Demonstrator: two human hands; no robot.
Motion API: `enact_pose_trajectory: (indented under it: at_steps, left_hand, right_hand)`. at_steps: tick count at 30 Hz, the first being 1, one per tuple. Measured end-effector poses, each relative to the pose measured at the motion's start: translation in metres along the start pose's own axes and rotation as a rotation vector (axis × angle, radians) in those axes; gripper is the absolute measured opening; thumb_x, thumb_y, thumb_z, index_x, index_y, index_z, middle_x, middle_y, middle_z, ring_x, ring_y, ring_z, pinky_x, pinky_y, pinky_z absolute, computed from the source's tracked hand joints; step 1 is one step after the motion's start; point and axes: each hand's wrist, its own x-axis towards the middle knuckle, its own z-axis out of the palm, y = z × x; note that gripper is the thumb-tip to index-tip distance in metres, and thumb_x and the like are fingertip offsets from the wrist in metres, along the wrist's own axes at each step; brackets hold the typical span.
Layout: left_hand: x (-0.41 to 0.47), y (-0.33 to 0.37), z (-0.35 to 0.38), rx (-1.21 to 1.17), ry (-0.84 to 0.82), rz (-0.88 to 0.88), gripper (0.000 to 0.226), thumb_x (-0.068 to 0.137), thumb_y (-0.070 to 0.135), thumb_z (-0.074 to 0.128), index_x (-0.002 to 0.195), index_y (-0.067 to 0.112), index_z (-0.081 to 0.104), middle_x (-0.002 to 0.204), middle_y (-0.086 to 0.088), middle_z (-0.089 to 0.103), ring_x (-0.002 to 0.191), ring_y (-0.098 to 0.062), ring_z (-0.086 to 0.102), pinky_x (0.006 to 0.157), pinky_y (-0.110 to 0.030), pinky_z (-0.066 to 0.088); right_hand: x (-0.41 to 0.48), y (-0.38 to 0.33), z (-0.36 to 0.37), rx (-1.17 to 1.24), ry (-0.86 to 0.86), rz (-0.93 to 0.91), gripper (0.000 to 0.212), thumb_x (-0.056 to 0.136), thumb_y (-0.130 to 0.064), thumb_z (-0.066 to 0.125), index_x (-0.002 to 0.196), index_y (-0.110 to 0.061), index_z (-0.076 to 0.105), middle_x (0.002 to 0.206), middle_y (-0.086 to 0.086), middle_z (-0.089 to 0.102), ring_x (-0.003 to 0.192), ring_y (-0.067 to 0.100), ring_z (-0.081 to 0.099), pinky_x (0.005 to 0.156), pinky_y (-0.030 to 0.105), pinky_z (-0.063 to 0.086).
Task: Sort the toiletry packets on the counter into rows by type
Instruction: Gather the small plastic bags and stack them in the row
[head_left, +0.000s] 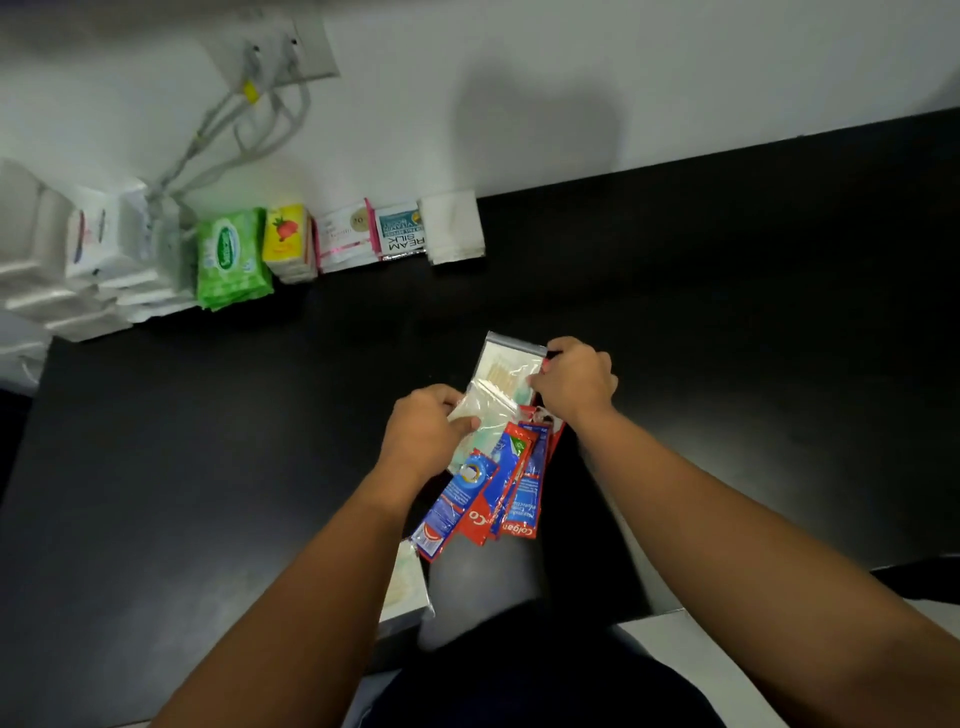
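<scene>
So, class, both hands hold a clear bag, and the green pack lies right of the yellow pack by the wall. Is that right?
Not quite. The head view shows the green pack left of the yellow pack. The left hand and right hand do hold the clear bag.

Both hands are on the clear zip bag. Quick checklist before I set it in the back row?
1. Right hand pinches the clear zip bag at its top corner: ok.
2. Left hand grips the bag's lower side: ok.
3. Toothpaste sachets held securely beneath: cannot tell.
4. Bag's contents identified: cannot tell, blurred.
5. Bare counter right of the white packets for a new pile: ok.
6. Back row grouped by type, from the green wipes pack rightward: ok.
</scene>
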Motion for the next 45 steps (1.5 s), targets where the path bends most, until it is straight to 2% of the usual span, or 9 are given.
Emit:
enact_pose_trajectory:
  at_steps: [4,10,12,15,20,27,33,38,45]
  left_hand:
    - [0.012,0.000,-0.018,-0.261,0.195,-0.005,0.014,0.087,0.018,0.076,0.097,0.022,0.069,0.082,0.011,0.070,0.074,0.000,0.068,0.062,-0.015,0.052]
    - [0.030,0.023,-0.018,-0.682,0.148,-0.085,0.010,0.090,0.008,0.071,0.095,0.017,0.070,0.081,0.002,0.077,0.073,-0.005,0.074,0.056,-0.015,0.054]
    - [0.033,0.023,-0.011,-0.680,0.154,-0.158,0.010,0.090,0.007,0.070,0.093,0.017,0.070,0.080,0.005,0.075,0.065,0.001,0.071,0.050,-0.011,0.049]
    - [0.037,0.018,-0.006,-0.646,0.209,-0.184,0.010,0.089,0.010,0.073,0.090,0.020,0.068,0.086,0.002,0.074,0.063,0.003,0.069,0.050,-0.010,0.048]
    - [0.041,0.014,-0.013,-0.723,0.215,-0.144,0.013,0.092,0.008,0.069,0.104,0.009,0.065,0.092,-0.004,0.075,0.077,-0.007,0.074,0.058,-0.017,0.056]
    - [0.040,-0.024,-0.038,-0.643,0.353,-0.257,0.020,0.087,0.007,0.074,0.101,0.014,0.062,0.092,-0.007,0.072,0.076,-0.011,0.071,0.053,-0.017,0.053]
    - [0.032,-0.045,-0.048,-0.251,0.307,-0.159,0.024,0.085,0.020,0.078,0.105,0.016,0.065,0.094,0.000,0.068,0.090,-0.017,0.068,0.078,-0.028,0.053]
    - [0.003,-0.055,-0.069,0.042,0.287,-0.025,0.034,0.087,0.030,0.073,0.118,0.018,0.066,0.115,-0.002,0.056,0.095,-0.011,0.056,0.084,-0.021,0.041]
    - [-0.077,-0.104,-0.089,0.109,-0.019,0.132,0.020,0.086,0.020,0.075,0.104,0.026,0.069,0.094,0.011,0.068,0.071,0.008,0.059,0.071,-0.003,0.045]
  right_hand:
    - [0.003,-0.011,-0.005,-0.094,-0.086,-0.080,0.038,0.081,-0.034,0.075,0.117,-0.033,0.061,0.111,-0.001,0.062,0.117,0.022,0.045,0.082,0.038,0.030]
    - [0.008,-0.027,0.001,-0.166,-0.076,-0.197,0.014,0.088,-0.032,0.069,0.101,-0.029,0.067,0.106,-0.002,0.064,0.110,0.020,0.052,0.090,0.039,0.042]
    - [0.011,-0.031,0.000,-0.065,-0.079,-0.224,0.002,0.091,-0.028,0.066,0.091,-0.029,0.064,0.096,-0.003,0.065,0.098,0.017,0.059,0.087,0.039,0.051]
    - [0.013,-0.037,-0.001,0.195,-0.104,-0.265,0.013,0.095,-0.018,0.061,0.086,-0.028,0.062,0.086,-0.006,0.065,0.083,0.012,0.066,0.074,0.033,0.058]
    - [0.007,-0.048,0.005,0.466,-0.200,-0.308,0.023,0.099,-0.015,0.053,0.085,-0.031,0.062,0.092,-0.002,0.072,0.087,0.013,0.072,0.073,0.032,0.061]
    - [-0.008,-0.052,0.029,0.388,-0.346,-0.292,0.030,0.100,-0.010,0.048,0.127,-0.011,0.060,0.112,0.006,0.071,0.100,0.015,0.066,0.091,0.036,0.055]
    - [-0.036,-0.052,0.037,0.288,-0.305,-0.390,0.025,0.098,-0.014,0.055,0.121,-0.013,0.065,0.109,0.001,0.071,0.100,0.010,0.066,0.086,0.019,0.049]
    - [-0.078,-0.062,0.047,0.183,-0.254,-0.487,0.019,0.093,-0.017,0.060,0.110,-0.014,0.069,0.094,-0.003,0.068,0.086,0.013,0.065,0.078,0.025,0.052]
    - [-0.150,-0.078,0.064,-0.268,-0.489,-0.659,0.045,0.075,-0.037,0.080,0.116,-0.024,0.067,0.113,-0.003,0.069,0.104,0.015,0.062,0.092,0.033,0.051]
